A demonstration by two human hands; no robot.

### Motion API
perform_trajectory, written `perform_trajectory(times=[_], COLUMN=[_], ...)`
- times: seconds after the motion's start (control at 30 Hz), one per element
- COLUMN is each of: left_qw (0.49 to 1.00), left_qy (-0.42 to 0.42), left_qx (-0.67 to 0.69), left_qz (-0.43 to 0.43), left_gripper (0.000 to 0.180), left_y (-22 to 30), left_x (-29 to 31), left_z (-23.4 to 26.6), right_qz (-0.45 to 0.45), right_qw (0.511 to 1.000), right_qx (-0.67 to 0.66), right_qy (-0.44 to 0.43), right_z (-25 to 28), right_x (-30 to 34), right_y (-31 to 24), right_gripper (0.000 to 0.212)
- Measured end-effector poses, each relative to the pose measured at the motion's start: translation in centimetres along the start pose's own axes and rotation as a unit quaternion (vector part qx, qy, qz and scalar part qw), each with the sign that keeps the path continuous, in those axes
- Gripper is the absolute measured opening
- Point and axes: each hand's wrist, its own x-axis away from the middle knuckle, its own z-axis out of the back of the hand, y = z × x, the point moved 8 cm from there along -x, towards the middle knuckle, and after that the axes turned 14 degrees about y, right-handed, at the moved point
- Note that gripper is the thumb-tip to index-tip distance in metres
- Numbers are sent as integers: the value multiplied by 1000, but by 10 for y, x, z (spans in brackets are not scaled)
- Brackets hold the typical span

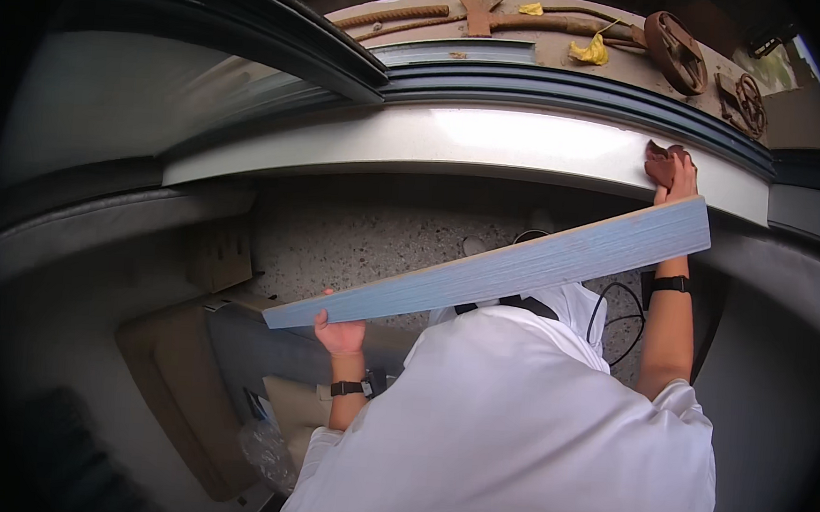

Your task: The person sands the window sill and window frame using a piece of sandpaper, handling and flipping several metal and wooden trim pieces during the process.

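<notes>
Your left hand (341, 336) has the low end of the long blue board (484, 270), with the thumb on the near face and a fingertip showing at the far edge, so it is closed around the wood. The board goes away from that hand toward a spot between 2 and 3 o'clock. Its long way runs from between 8 and 9 up to there, and the end that looks fatter is the far one. That far end passes in front of your right wrist; I can't tell if it touches.

Your right hand (682, 182) is bent around a red-brown cloth (661, 165) on the white window sill (389, 142). The cloth pokes out toward 10 o'clock from those fingers. It is bunched, so it has no clear long way. The right hand is much nearer to the cloth.
</notes>
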Motion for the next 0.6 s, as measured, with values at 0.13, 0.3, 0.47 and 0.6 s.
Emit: perform_trajectory(times=[0.13,0.3,0.47,0.6], left_qw=[996,1000,991,996], left_qy=[65,11,125,60], left_qx=[-56,-27,46,64], left_qz=[26,11,-31,18], left_gripper=[46,47,50,49], left_y=[-27,-36,-11,21], left_x=[3,24,22,-23], left_z=[-20,-31,15,45], right_qz=[-79,-93,-55,-32], right_qw=[990,977,994,997], right_qx=[112,194,90,73], right_qy=[10,9,3,-17], right_z=[13,5,-18,-34], right_x=[-6,-2,15,13], right_y=[65,26,-79,-196], right_gripper=[63,61,72,72])
